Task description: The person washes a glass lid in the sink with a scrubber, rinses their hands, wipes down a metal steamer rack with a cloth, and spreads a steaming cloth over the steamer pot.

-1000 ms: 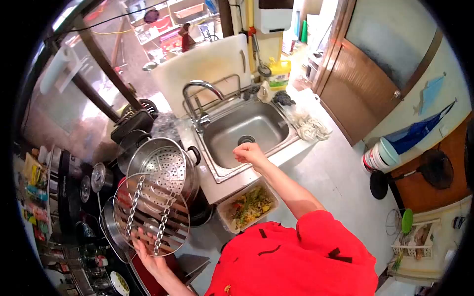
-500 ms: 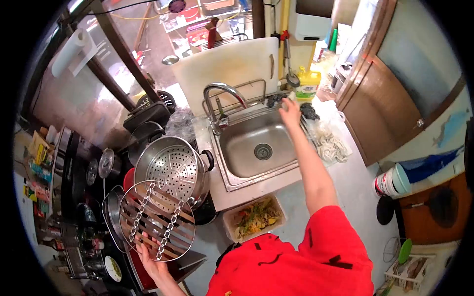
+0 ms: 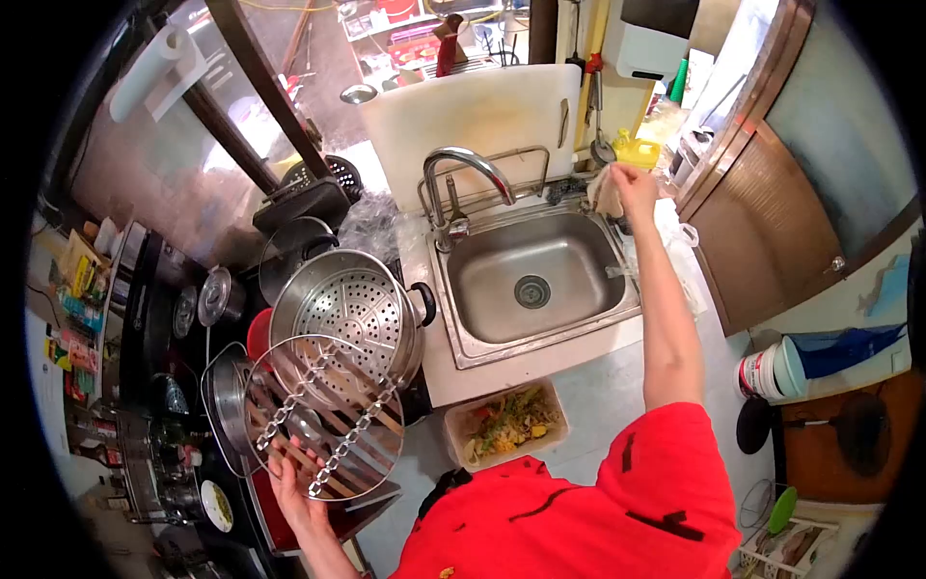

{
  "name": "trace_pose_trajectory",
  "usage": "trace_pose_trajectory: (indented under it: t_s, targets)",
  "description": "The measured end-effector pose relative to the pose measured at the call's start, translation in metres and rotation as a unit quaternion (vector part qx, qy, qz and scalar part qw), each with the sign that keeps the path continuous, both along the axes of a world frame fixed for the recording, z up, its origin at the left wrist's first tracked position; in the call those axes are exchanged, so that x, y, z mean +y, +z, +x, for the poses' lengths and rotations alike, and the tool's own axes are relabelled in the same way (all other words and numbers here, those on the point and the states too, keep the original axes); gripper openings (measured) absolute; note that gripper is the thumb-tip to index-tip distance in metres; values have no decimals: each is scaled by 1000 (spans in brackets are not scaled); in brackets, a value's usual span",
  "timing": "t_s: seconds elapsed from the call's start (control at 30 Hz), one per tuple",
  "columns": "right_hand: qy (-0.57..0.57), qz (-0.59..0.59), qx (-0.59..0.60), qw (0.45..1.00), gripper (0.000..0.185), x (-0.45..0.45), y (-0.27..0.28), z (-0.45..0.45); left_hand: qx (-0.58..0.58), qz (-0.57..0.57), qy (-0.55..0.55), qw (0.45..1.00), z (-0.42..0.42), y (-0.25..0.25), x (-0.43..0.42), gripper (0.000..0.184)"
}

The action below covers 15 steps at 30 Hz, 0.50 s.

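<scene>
At lower left, my left hand [image 3: 301, 487] grips the lower rim of a round rack [image 3: 362, 425] with a wire hoop, wooden slats and two metal chains. The rack is held tilted, overlapping the near side of a metal steamer pot [image 3: 415, 352] with a perforated insert [image 3: 352, 314]. My right hand [image 3: 637, 193] is stretched past the far right corner of the steel sink [image 3: 482, 280]. Its fingers are pinched on a small beige cloth [image 3: 605, 196] that hangs down beside the sink rim. The basin holds no dishes.
A curved faucet [image 3: 439, 198] stands at the sink's back left, before an upright white cutting board [image 3: 463, 121]. A plastic container [image 3: 455, 434] of food scraps sits below the counter. Behind my right hand is a yellow bottle [image 3: 637, 151]; a brown door [image 3: 772, 232] stands farther right.
My right hand has gone from reaching open over the sink's back corner to holding the beige cloth, raised farther right. My left hand still holds the rack. The camera view has shifted slightly.
</scene>
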State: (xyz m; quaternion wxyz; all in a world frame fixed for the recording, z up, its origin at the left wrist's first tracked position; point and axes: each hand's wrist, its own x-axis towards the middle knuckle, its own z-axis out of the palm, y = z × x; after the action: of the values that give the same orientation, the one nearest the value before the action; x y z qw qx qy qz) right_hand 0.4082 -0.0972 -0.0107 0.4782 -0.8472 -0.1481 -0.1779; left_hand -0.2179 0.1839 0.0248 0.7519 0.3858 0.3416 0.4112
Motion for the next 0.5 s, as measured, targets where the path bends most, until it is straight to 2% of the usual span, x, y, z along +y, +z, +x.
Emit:
trace_pose_trajectory:
  t_s: [0.03, 0.07, 0.1, 0.17, 0.23, 0.3, 0.37, 0.43, 0.5]
  targets:
    - [-6, 1, -3, 1000, 27, -5, 20, -9, 11, -1, -7, 1000, 10, 1, -1, 38]
    - [60, 147, 8, 987, 27, -10, 45, -23, 7, -4, -20, 1000, 18, 1, -1, 38]
    - [125, 288, 16, 949, 27, -16, 70, -41, 2, -6, -34, 999, 26, -1, 0, 38]
    - [202, 438, 15, 876, 33, -27, 117, -86, -11, -22, -52, 998, 40, -1, 0, 36]
    - [200, 448, -27, 871, 53, -41, 125, -122, -17, -28, -68, 997, 49, 3, -2, 34]
    - [242, 566, -6, 788, 69, -26, 111, -151, -32, -30, -84, 996, 50, 1, 1, 34]
    - [320, 679, 124, 649, 82, 1, 96, -194, -41, -31, -97, 994, 50, -1, 5, 35]
    - [383, 744, 239, 492, 71, 30, 83, -216, -31, -26, -110, 993, 42, 1, 11, 35]
    - [371, 761, 319, 427, 59, 49, 63, -220, -30, -22, -113, 993, 34, 3, 17, 36]
